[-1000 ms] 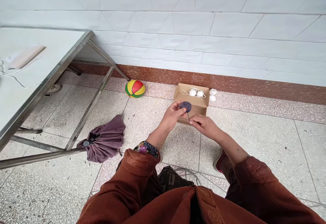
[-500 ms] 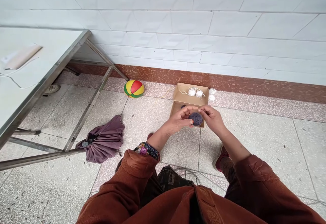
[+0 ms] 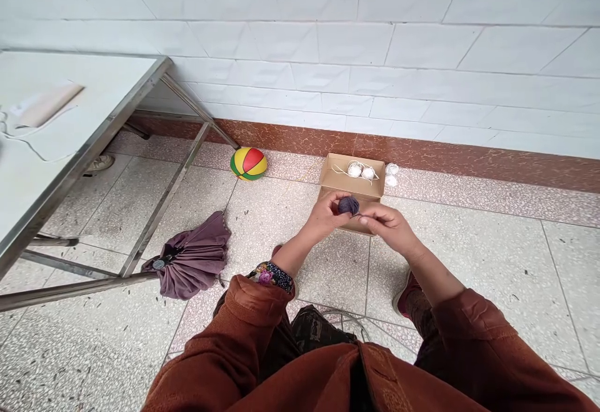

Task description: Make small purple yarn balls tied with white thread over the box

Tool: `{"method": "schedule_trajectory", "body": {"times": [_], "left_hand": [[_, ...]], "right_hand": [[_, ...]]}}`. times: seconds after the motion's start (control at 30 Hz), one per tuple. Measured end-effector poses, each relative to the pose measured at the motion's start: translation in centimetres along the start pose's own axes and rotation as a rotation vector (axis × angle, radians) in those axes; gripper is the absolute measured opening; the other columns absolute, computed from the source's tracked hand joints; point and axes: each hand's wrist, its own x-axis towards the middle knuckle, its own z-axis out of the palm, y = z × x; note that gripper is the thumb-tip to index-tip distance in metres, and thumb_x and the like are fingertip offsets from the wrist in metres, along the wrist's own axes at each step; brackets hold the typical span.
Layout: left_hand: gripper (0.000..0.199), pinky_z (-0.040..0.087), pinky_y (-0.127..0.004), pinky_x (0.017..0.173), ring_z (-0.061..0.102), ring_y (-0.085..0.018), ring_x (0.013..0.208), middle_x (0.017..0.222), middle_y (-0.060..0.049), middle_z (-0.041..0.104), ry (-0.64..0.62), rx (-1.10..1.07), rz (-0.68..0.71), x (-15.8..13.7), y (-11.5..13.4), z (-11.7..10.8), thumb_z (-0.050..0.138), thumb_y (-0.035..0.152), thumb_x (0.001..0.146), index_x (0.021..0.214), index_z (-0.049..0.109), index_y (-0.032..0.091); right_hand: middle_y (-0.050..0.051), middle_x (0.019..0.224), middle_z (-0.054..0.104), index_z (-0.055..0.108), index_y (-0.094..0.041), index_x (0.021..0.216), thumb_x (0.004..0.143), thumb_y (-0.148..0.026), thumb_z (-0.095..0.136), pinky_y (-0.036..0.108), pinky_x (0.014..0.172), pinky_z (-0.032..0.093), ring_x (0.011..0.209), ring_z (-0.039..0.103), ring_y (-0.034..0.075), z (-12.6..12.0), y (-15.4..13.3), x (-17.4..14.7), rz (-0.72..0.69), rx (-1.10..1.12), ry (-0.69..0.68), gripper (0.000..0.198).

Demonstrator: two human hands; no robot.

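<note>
A dark purple-grey ball of yarn (image 3: 347, 205) is gripped between the thumb and fingers of my left hand (image 3: 327, 216). Just right of the ball, my right hand (image 3: 385, 225) pinches a strand of the same yarn close to it. Both hands are held above an open cardboard box (image 3: 329, 176) on the floor. White yarn balls (image 3: 355, 169) with loose ends lie in the far part of the box. My left hand partly covers its near part.
Two white balls (image 3: 391, 174) lie beside the box by the wall. A striped ball (image 3: 249, 164) sits near the leg of a metal-framed table (image 3: 117, 112) at left. A folded purple umbrella (image 3: 192, 259) rests on the floor. Behind my legs is a dark bag (image 3: 319, 327).
My left hand has turned and raised the yarn ball slightly up and left. My right hand has moved down and right, from above the ball to its right side.
</note>
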Motion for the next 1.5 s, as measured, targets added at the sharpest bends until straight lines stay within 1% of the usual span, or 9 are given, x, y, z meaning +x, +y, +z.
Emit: {"method": "schedule_trajectory", "body": {"times": [0.13, 0.27, 0.43, 0.6, 0.7, 0.8, 1.0, 1.2, 1.5], "left_hand": [[0.066, 0.044, -0.027, 0.072, 0.058, -0.012, 0.079, 0.102, -0.004, 0.065, -0.236, -0.045, -0.016, -0.6, 0.3, 0.4, 0.077, 0.02, 0.069, 0.131, 0.054, 0.021], [0.069, 0.048, -0.027, 0.073, 0.062, -0.014, 0.084, 0.102, -0.004, 0.066, -0.42, -0.316, -0.044, -1.1, 0.9, 0.5, 0.077, 0.03, 0.076, 0.139, 0.049, 0.027], [0.047, 0.048, -0.024, 0.067, 0.059, -0.009, 0.072, 0.104, -0.004, 0.065, -0.168, -0.477, -0.083, -0.6, 0.8, 0.0, 0.078, 0.034, 0.075, 0.116, 0.06, 0.019], [0.034, 0.05, -0.025, 0.071, 0.06, -0.011, 0.076, 0.092, -0.001, 0.064, 0.047, -0.238, -0.09, 0.1, 0.0, 0.0, 0.074, 0.029, 0.075, 0.103, 0.059, 0.017], [0.03, 0.049, -0.026, 0.072, 0.059, -0.012, 0.078, 0.09, -0.001, 0.064, 0.023, -0.043, -0.08, 0.0, -0.3, 0.3, 0.074, 0.025, 0.074, 0.099, 0.061, 0.016], [0.031, 0.044, -0.025, 0.067, 0.056, -0.011, 0.073, 0.087, -0.001, 0.064, -0.063, 0.084, -0.109, -0.4, -0.2, 0.7, 0.076, 0.026, 0.072, 0.099, 0.064, 0.016], [0.045, 0.048, -0.026, 0.067, 0.065, -0.012, 0.072, 0.102, -0.005, 0.068, -0.275, -0.253, -0.15, -1.1, 0.6, 0.9, 0.071, 0.037, 0.083, 0.123, 0.059, 0.022], [0.044, 0.05, -0.023, 0.067, 0.067, -0.01, 0.068, 0.102, -0.005, 0.07, -0.23, -0.625, -0.2, -0.8, 0.4, 0.6, 0.074, 0.042, 0.085, 0.121, 0.063, 0.021], [0.051, 0.05, -0.023, 0.064, 0.069, -0.011, 0.069, 0.101, -0.006, 0.071, -0.227, -0.645, -0.16, -0.9, 0.3, 0.5, 0.076, 0.047, 0.085, 0.127, 0.063, 0.022]], "right_hand": [[0.002, 0.082, 0.07, 0.072, -0.023, 0.088, 0.091, -0.045, 0.067, 0.031, 0.07, 0.049, 0.073, 0.061, 0.017, -1.3, 0.8, 0.5, 0.113, 0.015, 0.264, 0.023], [0.001, 0.076, 0.067, 0.07, -0.022, 0.083, 0.092, -0.043, 0.063, 0.031, 0.07, 0.048, 0.07, 0.059, 0.017, -0.9, 2.8, 0.7, 0.171, -0.107, 0.233, 0.024], [0.004, 0.086, 0.072, 0.071, -0.023, 0.091, 0.098, -0.034, 0.054, 0.032, 0.073, 0.049, 0.079, 0.066, 0.02, 0.8, 3.7, 0.1, 0.059, -0.258, 0.013, 0.022], [0.002, 0.08, 0.069, 0.07, -0.023, 0.088, 0.101, -0.036, 0.057, 0.028, 0.068, 0.047, 0.07, 0.063, 0.016, 1.0, 1.8, -0.2, -0.11, -0.269, -0.229, 0.023], [0.002, 0.08, 0.068, 0.071, -0.023, 0.089, 0.1, -0.038, 0.059, 0.028, 0.066, 0.047, 0.07, 0.062, 0.015, 0.3, 0.9, -0.1, -0.16, -0.212, -0.192, 0.022], [0.002, 0.08, 0.068, 0.072, -0.024, 0.088, 0.099, -0.037, 0.061, 0.03, 0.069, 0.049, 0.073, 0.063, 0.017, -0.4, 0.9, 0.2, -0.157, -0.197, -0.024, 0.02], [0.002, 0.077, 0.068, 0.068, -0.023, 0.083, 0.096, -0.033, 0.062, 0.033, 0.071, 0.049, 0.074, 0.063, 0.019, -0.4, 2.7, 0.5, -0.017, -0.279, 0.245, 0.018], [0.003, 0.088, 0.072, 0.069, -0.023, 0.096, 0.097, -0.03, 0.054, 0.032, 0.074, 0.05, 0.077, 0.065, 0.019, 0.3, 2.9, 0.3, 0.001, -0.272, 0.223, 0.017], [0.002, 0.081, 0.065, 0.064, -0.022, 0.097, 0.099, -0.038, 0.05, 0.03, 0.065, 0.046, 0.069, 0.058, 0.017, 0.0, 2.3, 0.1, 0.067, -0.278, 0.152, 0.021]]}}
